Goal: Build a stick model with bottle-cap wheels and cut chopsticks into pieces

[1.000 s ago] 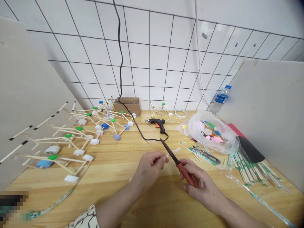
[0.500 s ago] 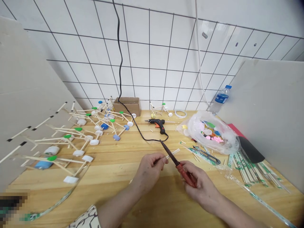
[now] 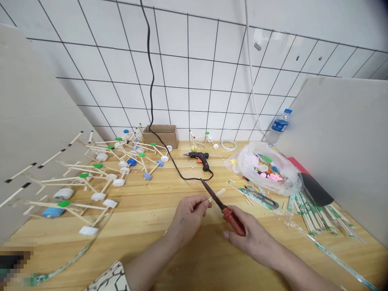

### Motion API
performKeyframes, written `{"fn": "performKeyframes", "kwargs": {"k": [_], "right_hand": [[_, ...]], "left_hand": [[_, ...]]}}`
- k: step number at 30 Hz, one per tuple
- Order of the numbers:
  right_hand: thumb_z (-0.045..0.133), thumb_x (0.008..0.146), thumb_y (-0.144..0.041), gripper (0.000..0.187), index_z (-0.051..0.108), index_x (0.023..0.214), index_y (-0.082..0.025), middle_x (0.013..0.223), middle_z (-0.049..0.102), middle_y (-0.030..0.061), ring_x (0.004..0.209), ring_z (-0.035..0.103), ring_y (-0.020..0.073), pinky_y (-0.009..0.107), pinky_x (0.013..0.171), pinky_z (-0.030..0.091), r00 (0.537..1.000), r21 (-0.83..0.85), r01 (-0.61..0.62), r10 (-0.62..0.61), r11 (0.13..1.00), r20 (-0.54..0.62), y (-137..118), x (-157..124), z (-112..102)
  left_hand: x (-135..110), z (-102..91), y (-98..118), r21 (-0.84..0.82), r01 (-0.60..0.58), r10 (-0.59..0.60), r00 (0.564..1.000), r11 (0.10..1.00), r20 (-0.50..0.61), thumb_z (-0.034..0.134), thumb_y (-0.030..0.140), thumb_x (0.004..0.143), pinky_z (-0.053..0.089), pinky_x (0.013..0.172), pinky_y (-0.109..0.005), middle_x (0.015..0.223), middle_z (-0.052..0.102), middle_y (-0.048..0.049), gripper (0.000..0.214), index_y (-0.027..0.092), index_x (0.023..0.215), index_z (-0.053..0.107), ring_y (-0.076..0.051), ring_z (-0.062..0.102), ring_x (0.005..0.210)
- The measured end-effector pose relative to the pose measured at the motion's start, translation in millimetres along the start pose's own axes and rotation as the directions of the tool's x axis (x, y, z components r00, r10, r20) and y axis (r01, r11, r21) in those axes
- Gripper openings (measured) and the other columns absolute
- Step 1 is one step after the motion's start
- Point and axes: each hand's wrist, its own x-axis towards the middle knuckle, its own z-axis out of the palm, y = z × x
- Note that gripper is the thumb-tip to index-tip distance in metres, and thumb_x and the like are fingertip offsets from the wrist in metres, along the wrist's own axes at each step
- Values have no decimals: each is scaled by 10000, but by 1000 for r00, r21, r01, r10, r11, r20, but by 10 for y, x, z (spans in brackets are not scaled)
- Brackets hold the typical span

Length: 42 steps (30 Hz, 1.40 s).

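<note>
My left hand [image 3: 189, 218] pinches a thin pale wooden stick [image 3: 220, 194], whose far end points up and right; it may be two sticks side by side. My right hand [image 3: 253, 234] is wrapped round red-handled scissors [image 3: 214, 197] with a dark, worn blade pointing up and left. The blade crosses the stick just beyond my left fingertips. Whether it touches the stick I cannot tell. My right thumb sticks out below the handle. Past the tip lies a black glue gun [image 3: 200, 157] with an orange trigger, on its side.
Several stick frames with bottle-cap wheels [image 3: 98, 197] crowd the left. A cardboard box [image 3: 160, 137] stands by the tiled wall. At right are a plastic bag of caps [image 3: 269, 165], small snips [image 3: 263, 198], wrapped chopsticks [image 3: 312, 214] and a water bottle [image 3: 279, 127]. The glue gun's cord [image 3: 172, 159] trails across the table.
The view has shifted slightly. My right thumb has moved away from the scissors' handle and now shows below it. The blade still crosses the stick in my left hand.
</note>
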Motion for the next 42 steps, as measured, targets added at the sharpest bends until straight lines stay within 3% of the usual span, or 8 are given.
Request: {"fn": "performKeyframes", "kwargs": {"k": [5,15,26,32,42], "right_hand": [[493,726,-172,96,465,816,-192,695,419,-40,641,395,117,234,594,341,998,-13,56,-56,998,4,42,30,21],[430,683,-94,118,430,754,-188,642,338,-56,594,332,98,220,542,280,998,-12,64,-65,998,-17,35,28,52],[428,668,-93,127,438,751,-189,631,342,-54,586,338,101,216,540,281,997,-13,67,-67,998,-37,14,24,58],[429,681,-101,116,433,759,-187,648,356,-50,601,346,101,217,553,293,997,4,65,-64,998,-32,29,22,62],[430,670,-100,130,442,766,-186,656,379,-44,614,368,107,220,564,310,997,9,68,-68,998,-22,10,20,65]], "left_hand": [[-14,-10,-8,-12,-4,4,1000,1000,-2,450,360,745,230,469,-219,507,363,44,279,137,646,585,-103,313,502],[-12,-11,-33,-23,-19,19,1000,1000,5,452,376,738,214,468,-222,509,347,45,293,130,659,591,-103,298,499],[-41,-14,2,-76,-54,55,998,996,10,467,394,755,193,465,-224,506,303,53,310,158,554,492,-95,268,487],[-55,-6,-3,-86,-73,75,997,994,14,455,361,774,222,491,-220,540,321,48,271,141,691,589,-102,291,522],[-75,5,47,-128,-73,74,997,989,4,474,386,761,218,498,-226,536,296,47,294,143,637,583,-105,278,535]]}}
